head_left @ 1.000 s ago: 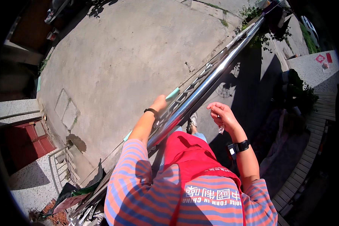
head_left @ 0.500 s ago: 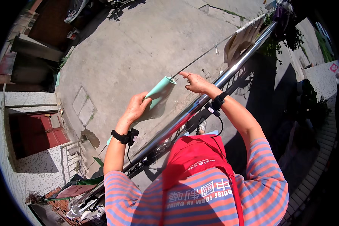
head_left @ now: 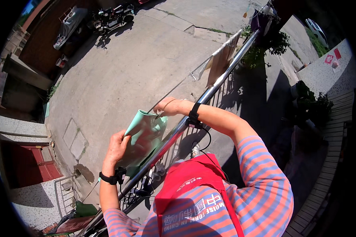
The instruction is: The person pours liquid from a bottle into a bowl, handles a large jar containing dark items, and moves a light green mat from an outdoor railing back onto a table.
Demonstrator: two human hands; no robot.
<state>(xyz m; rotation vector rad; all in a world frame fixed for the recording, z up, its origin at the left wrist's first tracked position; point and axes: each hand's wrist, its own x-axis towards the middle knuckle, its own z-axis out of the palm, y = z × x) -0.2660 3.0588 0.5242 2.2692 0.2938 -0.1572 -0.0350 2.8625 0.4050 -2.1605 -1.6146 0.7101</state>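
Observation:
A pale green, slightly shiny sheet (head_left: 140, 138) hangs folded over a thin line (head_left: 174, 89) beyond the railing. My left hand (head_left: 116, 145) grips the sheet near its upper left edge, the thumb on the near side. Close to the sheet's upper right corner, my right hand (head_left: 168, 106) has its fingers drawn together beside the line. Something small and dark shows just under those fingers, too small to name. Farther along the line hangs a small clip (head_left: 192, 76).
A shiny metal railing (head_left: 205, 96) runs diagonally between me and the line. Brown-white cloth (head_left: 221, 63) hangs farther up, near potted greenery (head_left: 261, 47). Beyond lies a concrete yard (head_left: 103, 71) with a parked motorbike (head_left: 112, 19). Folded fabrics (head_left: 73, 221) lie at lower left.
My right hand has come back along the line to the sheet's corner, its pointing finger now drawn in. My left hand keeps hold of the sheet, which has opened out more. The view has shifted.

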